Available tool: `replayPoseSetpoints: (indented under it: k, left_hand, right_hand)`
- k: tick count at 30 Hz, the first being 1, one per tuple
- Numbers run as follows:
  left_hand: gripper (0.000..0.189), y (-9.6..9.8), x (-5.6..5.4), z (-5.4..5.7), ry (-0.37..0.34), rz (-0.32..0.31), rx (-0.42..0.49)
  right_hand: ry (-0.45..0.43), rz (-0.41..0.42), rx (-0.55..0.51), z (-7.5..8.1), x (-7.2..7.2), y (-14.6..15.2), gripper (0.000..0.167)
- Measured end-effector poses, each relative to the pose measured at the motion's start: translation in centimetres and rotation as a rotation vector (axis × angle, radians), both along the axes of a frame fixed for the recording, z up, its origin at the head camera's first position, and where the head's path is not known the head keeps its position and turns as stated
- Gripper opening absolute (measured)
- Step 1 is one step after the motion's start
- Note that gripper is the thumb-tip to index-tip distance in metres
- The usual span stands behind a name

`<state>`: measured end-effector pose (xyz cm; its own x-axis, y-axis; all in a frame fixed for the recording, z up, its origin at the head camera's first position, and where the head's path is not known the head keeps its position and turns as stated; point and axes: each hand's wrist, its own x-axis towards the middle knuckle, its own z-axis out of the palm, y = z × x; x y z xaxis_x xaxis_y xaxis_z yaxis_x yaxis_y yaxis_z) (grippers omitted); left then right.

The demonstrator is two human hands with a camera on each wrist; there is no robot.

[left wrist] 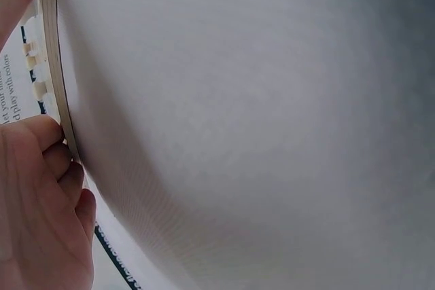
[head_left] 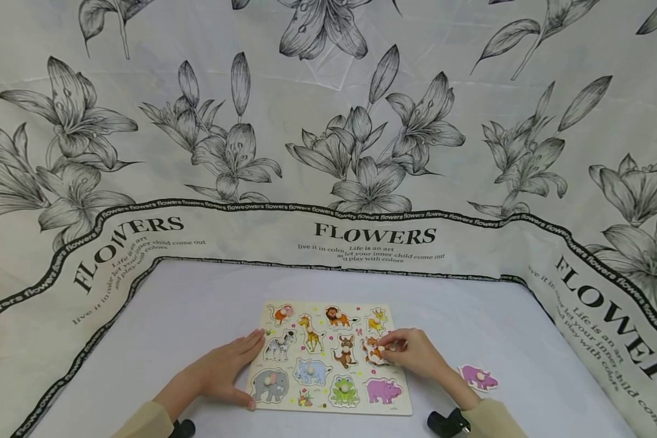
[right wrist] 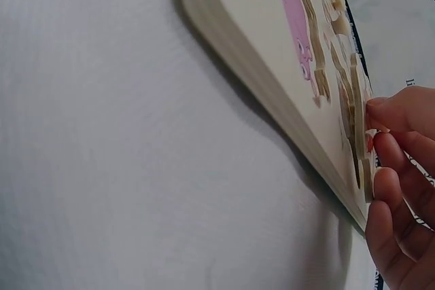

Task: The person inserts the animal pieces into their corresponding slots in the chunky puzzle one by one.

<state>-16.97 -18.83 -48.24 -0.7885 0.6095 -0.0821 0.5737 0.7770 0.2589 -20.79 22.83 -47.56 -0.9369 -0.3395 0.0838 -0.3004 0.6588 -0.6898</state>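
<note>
A wooden animal puzzle board (head_left: pixel 356 377) lies flat on the white cloth, with knobbed pieces such as a frog (head_left: pixel 344 390), a grey elephant (head_left: pixel 270 385) and a lion (head_left: pixel 340 316) in it. My right hand (head_left: pixel 416 351) pinches an orange striped animal piece (head_left: pixel 371 349) by its knob, over the board's right side. In the right wrist view that piece (right wrist: pixel 359 103) looks slightly raised and tilted at its place. My left hand (head_left: pixel 219 371) rests against the board's left edge, fingers stretched along it and thumb at the near corner. The hippo place (head_left: pixel 384 391) shows a printed purple hippo without a knob.
A loose purple hippo piece (head_left: pixel 479 377) with a knob lies on the cloth right of the board, near the right forearm. A floral curtain (head_left: pixel 328 152) with printed lettering rises behind and at both sides. Dark wrist devices (head_left: pixel 448 423) sit by the sleeves.
</note>
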Motion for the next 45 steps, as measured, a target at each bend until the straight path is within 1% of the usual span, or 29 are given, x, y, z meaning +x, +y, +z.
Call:
replayPoseSetpoints:
  k: [5, 11, 18, 23, 28, 36, 45]
  left_hand:
    - [0.117, -0.01, -0.02, -0.12, 0.003, 0.001, -0.007]
    - [0.116, -0.08, -0.06, -0.21, 0.023, -0.013, -0.012]
    - [0.116, -0.05, 0.01, -0.11, 0.019, -0.013, -0.01]
    - [0.116, -0.1, 0.05, -0.09, 0.024, -0.017, -0.011]
    - [0.116, -0.1, 0.06, -0.1, 0.03, -0.02, -0.017]
    - [0.116, -0.07, 0.12, 0.21, 0.021, -0.022, -0.007]
    - [0.117, -0.1, -0.11, -0.24, 0.0, -0.003, -0.012]
  right_hand:
    - [0.006, 0.014, 0.004, -0.07, -0.02, -0.06, 0.012]
    - [0.009, 0.029, 0.008, -0.14, -0.03, -0.04, 0.012]
    - [0.011, 0.046, 0.008, -0.2, -0.06, -0.14, 0.011]
    - [0.009, 0.048, -0.007, -0.15, -0.06, -0.34, 0.012]
    - [0.009, 0.044, 0.003, 0.03, -0.01, -0.53, 0.013]
    - [0.006, 0.039, 0.002, 0.02, 0.04, -0.72, 0.014]
    - [0.006, 0.025, 0.024, -0.27, -0.03, -0.87, 0.012]
